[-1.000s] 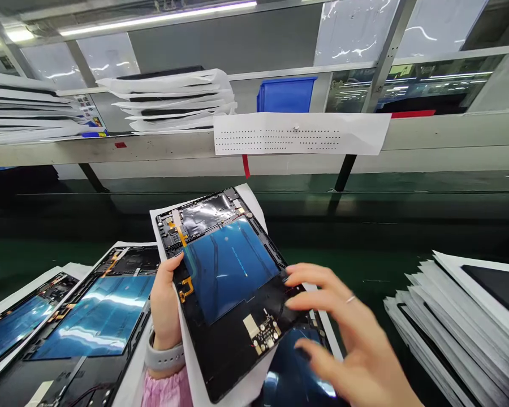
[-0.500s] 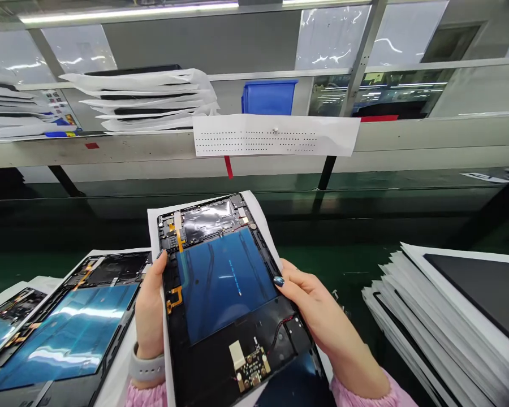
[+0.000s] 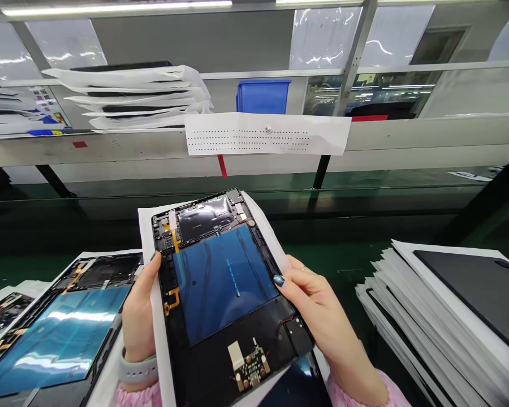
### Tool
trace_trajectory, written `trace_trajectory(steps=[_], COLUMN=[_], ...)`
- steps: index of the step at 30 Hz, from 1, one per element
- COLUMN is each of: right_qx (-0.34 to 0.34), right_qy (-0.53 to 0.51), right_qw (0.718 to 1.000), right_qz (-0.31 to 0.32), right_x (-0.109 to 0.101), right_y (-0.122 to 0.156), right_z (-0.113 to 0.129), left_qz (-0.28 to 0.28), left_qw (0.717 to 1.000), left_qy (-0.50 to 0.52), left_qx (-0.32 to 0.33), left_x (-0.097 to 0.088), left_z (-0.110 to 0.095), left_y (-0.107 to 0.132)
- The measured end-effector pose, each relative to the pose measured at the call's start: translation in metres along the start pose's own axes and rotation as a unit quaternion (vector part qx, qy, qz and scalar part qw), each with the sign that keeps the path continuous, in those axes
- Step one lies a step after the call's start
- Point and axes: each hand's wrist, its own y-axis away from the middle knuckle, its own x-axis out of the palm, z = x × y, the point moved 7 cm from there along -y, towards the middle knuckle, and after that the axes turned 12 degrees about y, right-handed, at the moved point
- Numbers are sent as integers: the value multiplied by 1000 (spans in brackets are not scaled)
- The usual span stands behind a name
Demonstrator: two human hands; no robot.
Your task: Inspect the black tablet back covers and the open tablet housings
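Between my hands is an opened tablet, tilted, with its inside facing me. It shows a blue film-covered area, orange flex cables and a small circuit board near the lower end. A white sheet lies behind it and sticks out past its edges. My left hand grips the left edge, thumb at the rim, wearing a grey wrist band. My right hand is closed on the right edge, its thumb on the frame. Below, partly hidden, lies another dark glossy panel.
To the left, more opened tablets lie on white sheets. A tall stack of white sheets with dark tablets stands at right. Above run a shelf edge with wrapped stacks, a blue bin and a dotted paper strip.
The view has shifted slightly, so the shelf and side stacks sit a little further left. Both hands keep hold of the tablet, which has tilted only slightly.
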Motion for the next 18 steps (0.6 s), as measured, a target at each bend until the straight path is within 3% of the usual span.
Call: trace_trajectory(steps=[2, 4, 8, 12, 15, 18], right_qx=[11, 33, 86, 160, 178, 202], right_qy=[-14, -58, -150, -178, -208, -230], right_qw=[1000, 998, 985, 964, 951, 945], right_qz=[1, -1, 13, 117, 141, 118], right_x=[0, -2, -8, -1, 1, -1], right_y=[1, 2, -1, -4, -3, 0], right_z=[-3, -10, -25, -36, -37, -34], left_qz=[-15, -14, 37, 102, 115, 143], left_qw=[1000, 1000, 975, 926, 922, 909], left_qy=[-18, 4, 114, 188, 198, 202], left_qx=[18, -13, -188, -313, -312, -335], left_x=[-1, 2, 22, 44, 46, 50], left_z=[-3, -1, 17, 32, 36, 36], left_y=[1, 1, 5, 14, 15, 20])
